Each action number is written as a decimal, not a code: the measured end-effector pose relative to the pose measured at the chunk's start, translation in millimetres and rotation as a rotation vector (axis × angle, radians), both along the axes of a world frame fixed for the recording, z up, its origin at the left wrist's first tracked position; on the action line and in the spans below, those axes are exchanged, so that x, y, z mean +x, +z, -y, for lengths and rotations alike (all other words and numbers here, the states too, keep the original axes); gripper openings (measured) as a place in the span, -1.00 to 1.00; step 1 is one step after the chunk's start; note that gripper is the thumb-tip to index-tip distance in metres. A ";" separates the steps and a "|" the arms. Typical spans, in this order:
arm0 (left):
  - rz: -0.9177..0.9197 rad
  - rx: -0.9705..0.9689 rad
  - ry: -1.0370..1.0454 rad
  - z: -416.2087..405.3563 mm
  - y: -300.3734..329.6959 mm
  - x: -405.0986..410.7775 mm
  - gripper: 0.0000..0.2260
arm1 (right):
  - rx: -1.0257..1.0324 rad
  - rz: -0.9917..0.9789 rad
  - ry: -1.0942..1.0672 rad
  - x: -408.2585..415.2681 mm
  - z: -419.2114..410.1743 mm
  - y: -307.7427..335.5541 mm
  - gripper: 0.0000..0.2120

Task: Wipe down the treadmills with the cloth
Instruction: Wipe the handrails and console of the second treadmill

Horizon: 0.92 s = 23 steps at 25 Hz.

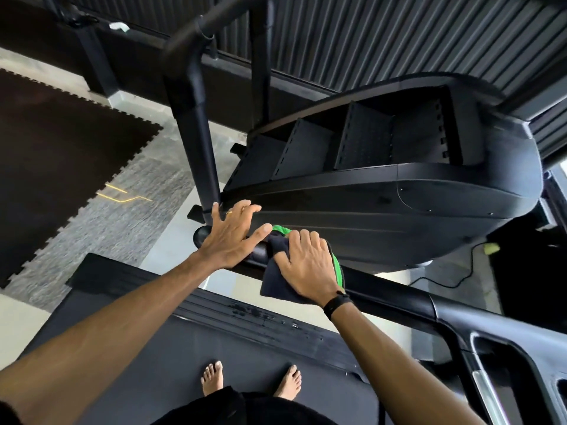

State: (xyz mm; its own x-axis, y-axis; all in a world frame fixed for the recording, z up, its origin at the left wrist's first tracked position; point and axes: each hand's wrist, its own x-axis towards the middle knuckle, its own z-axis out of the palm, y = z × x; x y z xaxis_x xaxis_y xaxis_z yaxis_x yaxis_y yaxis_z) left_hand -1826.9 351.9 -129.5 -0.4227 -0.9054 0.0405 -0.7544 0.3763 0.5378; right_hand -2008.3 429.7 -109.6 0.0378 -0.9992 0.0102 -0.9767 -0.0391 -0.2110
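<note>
I stand barefoot on a black treadmill belt. Its black handrail crosses in front of me, from the left end cap to the console at the lower right. A dark cloth with a green edge is draped over the rail. My right hand lies on top of the cloth with its fingers curled over it and the rail. Just left of it, my left hand rests on the rail's end with fingers spread and straight.
Beyond the rail stands a black stair-climber machine with an upright black post at its left. Black interlocking floor mats lie at the left on grey floor. A cable runs on the floor at the right.
</note>
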 end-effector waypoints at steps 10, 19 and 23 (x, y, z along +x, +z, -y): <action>0.096 -0.036 0.075 28.9 -7.7 34.0 -0.32 | 0.259 0.037 -0.248 -58.5 23.9 -11.4 -0.51; 0.000 -0.077 0.107 32.5 -15.7 35.2 -0.38 | 0.748 0.140 -0.211 -29.7 94.2 -45.0 -0.33; -0.023 -0.065 0.125 31.2 -15.5 37.6 -0.41 | 0.676 0.194 -0.166 28.6 108.7 -33.5 -0.42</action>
State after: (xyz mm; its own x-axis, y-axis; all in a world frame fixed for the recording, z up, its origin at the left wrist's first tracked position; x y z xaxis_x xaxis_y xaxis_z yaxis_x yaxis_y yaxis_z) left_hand -1789.3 320.7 -145.0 -0.3055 -0.9459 0.1091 -0.7853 0.3151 0.5330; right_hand -1979.7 321.0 -143.1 -0.0545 -0.7820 -0.6209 -0.9009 0.3066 -0.3071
